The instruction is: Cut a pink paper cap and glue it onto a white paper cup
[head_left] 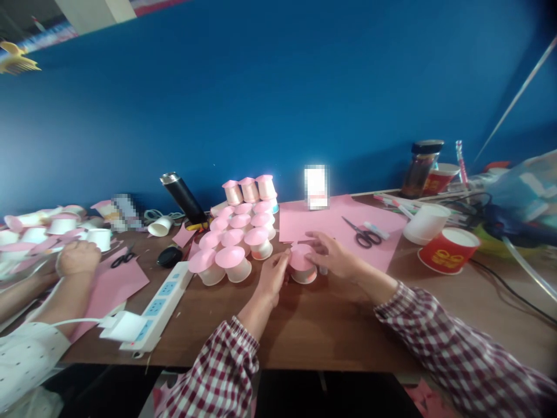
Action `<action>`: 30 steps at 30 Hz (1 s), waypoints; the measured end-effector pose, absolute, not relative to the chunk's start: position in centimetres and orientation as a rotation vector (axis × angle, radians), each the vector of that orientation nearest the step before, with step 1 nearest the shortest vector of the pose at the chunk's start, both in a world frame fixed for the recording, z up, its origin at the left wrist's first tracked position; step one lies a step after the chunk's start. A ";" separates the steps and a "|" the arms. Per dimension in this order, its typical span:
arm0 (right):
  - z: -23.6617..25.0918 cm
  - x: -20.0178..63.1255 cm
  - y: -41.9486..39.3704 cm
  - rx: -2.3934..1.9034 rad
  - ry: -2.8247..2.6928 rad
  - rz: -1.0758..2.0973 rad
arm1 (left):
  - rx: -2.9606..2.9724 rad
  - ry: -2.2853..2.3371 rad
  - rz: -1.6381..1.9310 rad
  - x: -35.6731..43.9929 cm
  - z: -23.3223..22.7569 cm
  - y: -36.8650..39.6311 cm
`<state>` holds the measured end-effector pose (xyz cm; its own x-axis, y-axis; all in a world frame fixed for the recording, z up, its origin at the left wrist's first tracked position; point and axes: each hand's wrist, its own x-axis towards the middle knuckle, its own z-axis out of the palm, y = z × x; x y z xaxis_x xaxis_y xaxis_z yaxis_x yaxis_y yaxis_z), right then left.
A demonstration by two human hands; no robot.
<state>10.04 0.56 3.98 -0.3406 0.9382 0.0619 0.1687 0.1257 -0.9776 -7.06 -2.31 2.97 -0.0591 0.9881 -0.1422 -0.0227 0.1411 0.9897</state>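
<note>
A small paper cup with a pink paper top (301,265) stands upside down on the brown table (331,325) in front of me. My left hand (272,277) grips its left side. My right hand (334,254) rests on its top and right side, fingers curled over the pink paper. Just left of it stand several finished pink-topped cups (237,241) in rows, with three more stacked at the back. Behind my right hand lies a pink paper sheet (335,223) with black scissors (364,235) on it.
Another person's hand (78,258) works at the left over pink paper, near more cups and scissors (122,259). A white power strip (159,302) lies at front left. A red paper cup (448,249), a white cup (426,223), a jar (420,168) and cables sit at the right.
</note>
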 end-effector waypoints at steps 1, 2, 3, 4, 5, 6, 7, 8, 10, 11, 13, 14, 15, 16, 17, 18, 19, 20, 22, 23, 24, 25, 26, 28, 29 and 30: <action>3.9 10.0 0.6 -1.094 -1.645 1.282 | 1.057 1.308 1.154 -7.1 3.0 -2.3; 3.8 10.0 0.7 -1.094 -1.639 1.284 | 1.052 1.314 1.152 -7.0 3.0 -2.3; 3.8 10.0 0.7 -1.092 -1.631 1.288 | 1.047 1.317 1.149 -7.0 3.0 -2.2; 3.7 10.0 0.7 -1.090 -1.625 1.294 | 1.044 1.321 1.149 -7.0 3.0 -2.2; 3.7 10.0 0.8 -1.088 -1.620 1.297 | 1.045 1.324 1.148 -7.0 3.0 -2.2; 3.7 10.0 0.8 -1.085 -1.620 1.298 | 1.049 1.328 1.146 -7.0 3.0 -2.3; 3.6 10.0 0.8 -1.079 -1.622 1.300 | 1.053 1.329 1.146 -7.0 3.0 -2.3; 3.6 10.0 0.8 -1.073 -1.625 1.303 | 1.056 1.329 1.147 -7.0 3.0 -2.3; 3.6 10.0 0.8 -1.060 -1.628 1.309 | 1.057 1.326 1.149 -7.0 3.0 -2.3; 3.6 10.0 0.8 -1.056 -1.627 1.312 | 1.057 1.323 1.150 -7.0 2.9 -2.3; 3.7 10.0 0.7 -1.062 -1.632 1.314 | 1.058 1.321 1.152 -7.0 2.9 -2.3; 3.8 10.0 0.6 -1.069 -1.637 1.311 | 1.058 1.321 1.151 -7.0 2.8 -2.3; 3.9 10.0 0.6 -1.077 -1.643 1.308 | 1.059 1.321 1.150 -7.0 2.8 -2.3; 4.1 10.0 0.5 -1.083 -1.648 1.304 | 1.058 1.322 1.150 -7.0 2.8 -2.3; 4.2 10.0 0.4 -1.085 -1.654 1.301 | 1.058 1.323 1.151 -7.0 2.8 -2.3; 4.3 10.0 0.4 -1.085 -1.661 1.300 | 1.058 1.323 1.153 -7.1 2.8 -2.3; 4.4 10.0 0.3 -1.084 -1.665 1.302 | 1.058 1.321 1.156 -7.1 2.8 -2.4; 4.4 10.0 0.3 -1.079 -1.667 1.305 | 1.060 1.317 1.158 -7.1 2.8 -2.4; 4.5 10.0 0.3 -1.073 -1.668 1.303 | 1.063 1.314 1.161 -7.0 2.8 -2.4; 4.5 10.0 0.3 -1.076 -1.669 1.292 | 1.064 1.312 1.160 -7.0 2.8 -2.4; 4.5 10.0 0.3 -1.083 -1.672 1.280 | 1.066 1.312 1.161 -7.0 2.8 -2.4; 4.5 10.0 0.3 -1.089 -1.676 1.273 | 1.068 1.311 1.160 -7.0 2.9 -2.5; 4.5 10.0 0.3 -1.093 -1.680 1.276 | 1.068 1.311 1.159 -7.0 2.9 -2.5; 4.4 9.9 0.3 -1.092 -1.679 1.301 | 1.067 1.317 1.159 -7.0 2.9 -2.5; 4.4 9.9 0.3 -1.087 -1.670 1.312 | 1.068 1.320 1.159 -7.0 2.9 -2.5; 4.4 9.9 0.4 -1.084 -1.658 1.316 | 1.070 1.322 1.157 -7.0 2.9 -2.5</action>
